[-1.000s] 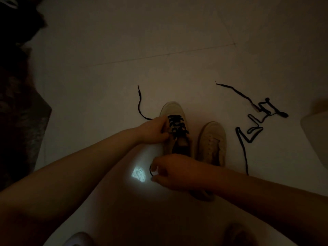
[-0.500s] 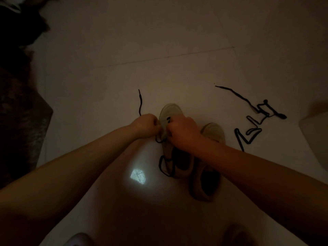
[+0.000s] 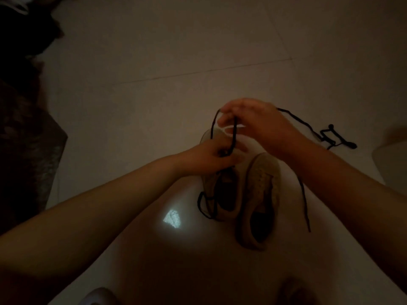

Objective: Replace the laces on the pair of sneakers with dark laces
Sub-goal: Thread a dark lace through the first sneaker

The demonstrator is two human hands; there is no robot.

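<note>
You've got two pale sneakers (image 3: 259, 194) side by side on floor; dark lace (image 3: 233, 137) looped above left one, spare lace (image 3: 330, 137) tangled at right.

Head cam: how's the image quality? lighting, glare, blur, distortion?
Head view: very dim and warm-tinted, corners falling to near black at left; one bright glare patch on the glossy floor; right hand soft with motion blur, left hand sharper; dark lace readable against the pale sneakers; wide-angle stretch enlarges the forearms at the bottom edge.
</note>
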